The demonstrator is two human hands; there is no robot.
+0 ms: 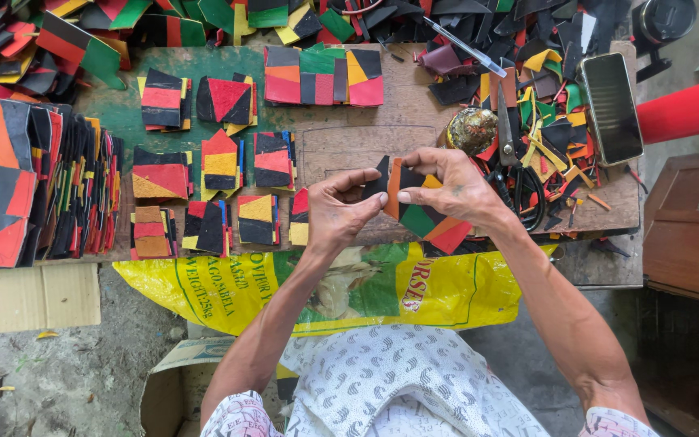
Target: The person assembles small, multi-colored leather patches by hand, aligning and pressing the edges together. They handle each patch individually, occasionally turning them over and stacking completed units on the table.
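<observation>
Above wooden board [341,146], at its near edge: left hand [335,212] and right hand [455,188] hold patchwork piece [411,207] of black, orange, green, red scraps between them. Both hands' fingertips pinch its upper edge. Scissors [515,166] just right of right hand; sorted patchwork stacks [208,190] left; phone [611,107] far right.

Patchwork piece [414,206] in hands: black, orange, green, red panels. Stacked squares [204,174] mid-frame: red, black, yellow, orange, some green. Sack [349,287] below: yellow with green print. Scrap pile [544,105] upper right: mostly black, yellow, green bits. Counter [123,113] green-stained at upper left. Cloth [398,380] at bottom: white, grey swirl pattern.
</observation>
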